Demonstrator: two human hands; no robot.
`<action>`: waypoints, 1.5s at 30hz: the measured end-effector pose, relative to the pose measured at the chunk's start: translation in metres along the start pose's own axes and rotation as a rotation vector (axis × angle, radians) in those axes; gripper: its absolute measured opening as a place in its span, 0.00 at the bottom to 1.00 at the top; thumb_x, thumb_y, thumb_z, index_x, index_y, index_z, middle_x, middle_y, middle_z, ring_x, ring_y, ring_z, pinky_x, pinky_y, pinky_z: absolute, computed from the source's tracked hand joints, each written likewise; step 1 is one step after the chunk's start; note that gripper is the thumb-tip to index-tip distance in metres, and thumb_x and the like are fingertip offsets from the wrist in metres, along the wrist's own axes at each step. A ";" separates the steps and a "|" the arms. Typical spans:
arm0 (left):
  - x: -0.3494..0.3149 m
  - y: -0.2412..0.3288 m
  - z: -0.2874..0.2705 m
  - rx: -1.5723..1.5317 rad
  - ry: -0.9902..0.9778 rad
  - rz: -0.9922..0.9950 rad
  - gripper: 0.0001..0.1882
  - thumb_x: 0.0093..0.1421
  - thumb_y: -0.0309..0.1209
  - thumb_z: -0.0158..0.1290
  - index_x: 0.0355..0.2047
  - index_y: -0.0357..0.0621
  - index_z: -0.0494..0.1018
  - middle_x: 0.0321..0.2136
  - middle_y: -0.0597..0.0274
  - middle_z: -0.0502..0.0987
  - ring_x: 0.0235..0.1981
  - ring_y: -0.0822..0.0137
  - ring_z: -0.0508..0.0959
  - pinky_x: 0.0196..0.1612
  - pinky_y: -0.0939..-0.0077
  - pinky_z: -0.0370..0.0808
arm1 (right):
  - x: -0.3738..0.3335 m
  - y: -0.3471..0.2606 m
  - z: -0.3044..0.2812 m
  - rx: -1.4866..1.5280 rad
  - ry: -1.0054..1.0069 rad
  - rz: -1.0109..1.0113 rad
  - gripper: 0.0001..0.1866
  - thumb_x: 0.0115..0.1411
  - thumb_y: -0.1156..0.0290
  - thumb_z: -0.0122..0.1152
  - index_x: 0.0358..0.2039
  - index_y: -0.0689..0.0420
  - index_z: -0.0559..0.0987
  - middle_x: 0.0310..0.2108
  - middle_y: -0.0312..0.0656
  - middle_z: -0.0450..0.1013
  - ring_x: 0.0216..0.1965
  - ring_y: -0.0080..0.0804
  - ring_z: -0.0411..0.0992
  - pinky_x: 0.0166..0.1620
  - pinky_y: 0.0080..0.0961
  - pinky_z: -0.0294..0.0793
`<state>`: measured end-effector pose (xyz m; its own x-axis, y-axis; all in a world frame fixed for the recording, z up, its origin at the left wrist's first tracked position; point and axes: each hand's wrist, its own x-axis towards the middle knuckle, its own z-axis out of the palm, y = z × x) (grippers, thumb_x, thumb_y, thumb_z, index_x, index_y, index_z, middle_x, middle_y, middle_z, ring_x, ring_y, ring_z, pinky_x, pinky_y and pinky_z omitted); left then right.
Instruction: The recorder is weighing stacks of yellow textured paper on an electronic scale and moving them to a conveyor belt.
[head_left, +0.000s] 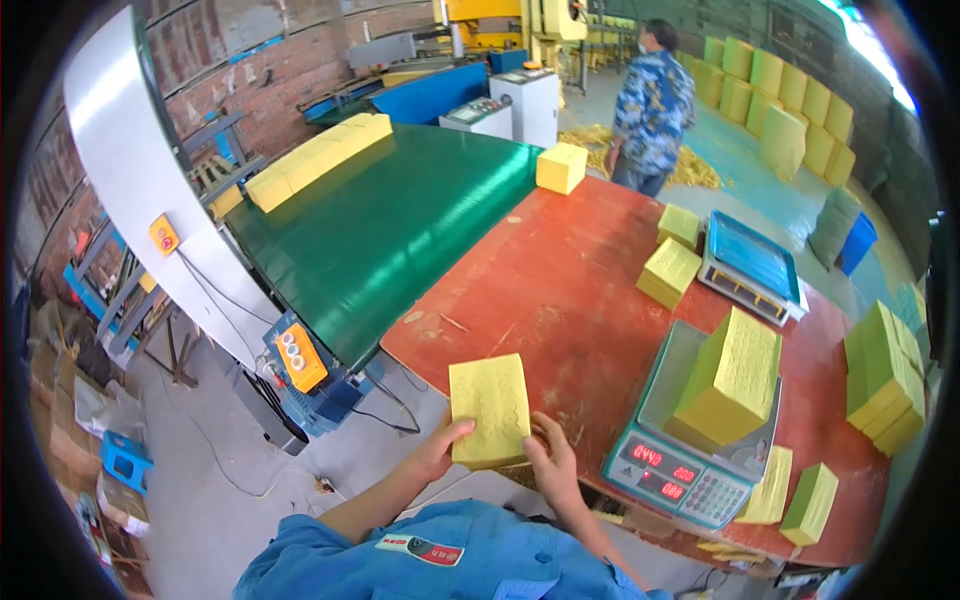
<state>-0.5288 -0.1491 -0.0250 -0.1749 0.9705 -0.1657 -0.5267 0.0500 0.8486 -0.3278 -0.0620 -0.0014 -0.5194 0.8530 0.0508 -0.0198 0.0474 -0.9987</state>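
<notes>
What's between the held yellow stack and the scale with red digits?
The head view shows the right hand against the yellow stack, then red tabletop up to the scale.

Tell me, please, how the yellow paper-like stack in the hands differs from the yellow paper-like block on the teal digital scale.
The yellow stack is held between the left hand and right hand; the yellow block rests on the teal digital scale, untouched by the hands. The stack shows mainly one broad face; the block shows two large faces. The block also looks bulkier than the stack. Both are yellow and box-shaped.
</notes>
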 end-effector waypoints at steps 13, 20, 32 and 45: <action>0.015 0.042 0.064 -0.537 -0.104 -0.098 0.26 0.64 0.41 0.48 0.58 0.38 0.67 0.54 0.51 0.74 0.51 0.55 0.77 0.54 0.58 0.73 | -0.025 -0.087 -0.057 0.405 -0.019 0.134 0.27 0.69 0.62 0.47 0.62 0.65 0.63 0.54 0.45 0.68 0.55 0.29 0.67 0.56 0.26 0.66; 0.051 0.085 0.152 -0.115 -0.212 -0.024 0.28 0.66 0.39 0.48 0.61 0.36 0.61 0.56 0.51 0.71 0.54 0.58 0.74 0.56 0.61 0.73 | -0.022 -0.134 -0.136 0.036 0.163 -0.074 0.25 0.65 0.66 0.54 0.58 0.68 0.67 0.47 0.50 0.74 0.48 0.30 0.71 0.53 0.28 0.69; 0.172 0.103 0.377 0.297 -0.375 -0.161 0.33 0.59 0.47 0.58 0.60 0.47 0.64 0.54 0.58 0.71 0.55 0.61 0.71 0.52 0.56 0.70 | 0.036 -0.157 -0.334 0.206 0.363 0.070 0.19 0.63 0.68 0.53 0.52 0.64 0.75 0.35 0.42 0.77 0.30 0.27 0.75 0.32 0.22 0.76; 0.182 0.096 0.375 0.370 -0.276 -0.136 0.33 0.57 0.51 0.58 0.58 0.48 0.67 0.51 0.61 0.74 0.52 0.64 0.73 0.51 0.56 0.70 | 0.040 -0.141 -0.335 0.126 0.343 0.076 0.17 0.63 0.70 0.53 0.49 0.64 0.77 0.35 0.38 0.77 0.28 0.23 0.73 0.31 0.19 0.71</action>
<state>-0.2996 0.1208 0.2144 0.1291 0.9731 -0.1907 -0.1889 0.2129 0.9586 -0.0592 0.1392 0.1443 -0.2077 0.9771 -0.0455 -0.1083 -0.0692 -0.9917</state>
